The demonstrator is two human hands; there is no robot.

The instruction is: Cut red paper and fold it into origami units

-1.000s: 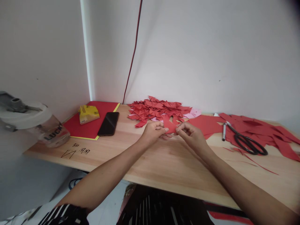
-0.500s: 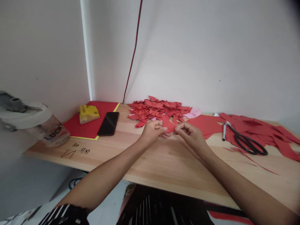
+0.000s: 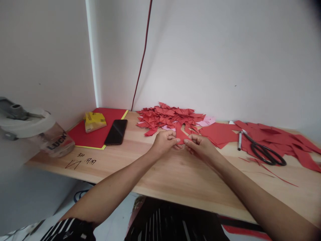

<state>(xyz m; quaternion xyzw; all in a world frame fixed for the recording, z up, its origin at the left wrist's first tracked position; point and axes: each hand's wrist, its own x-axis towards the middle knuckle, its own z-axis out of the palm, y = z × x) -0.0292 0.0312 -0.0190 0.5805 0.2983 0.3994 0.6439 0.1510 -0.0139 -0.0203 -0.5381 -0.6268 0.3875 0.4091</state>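
Note:
My left hand (image 3: 163, 142) and my right hand (image 3: 200, 146) meet over the middle of the wooden table (image 3: 175, 174), both pinching one small piece of red paper (image 3: 181, 134) between fingertips and thumbs. The paper stands up between the hands, its lower part hidden by my fingers. Just behind it lies a heap of folded red paper pieces (image 3: 168, 117).
Black scissors (image 3: 265, 152) and a marker pen (image 3: 239, 140) lie on red paper sheets and scraps (image 3: 281, 140) at the right. A black phone (image 3: 116, 132) and a yellow tape dispenser (image 3: 94, 121) rest on a red sheet at the left, near a clear jar (image 3: 54, 142).
My right hand has slid left until it nearly touches my left hand, and the red paper between them shows narrower.

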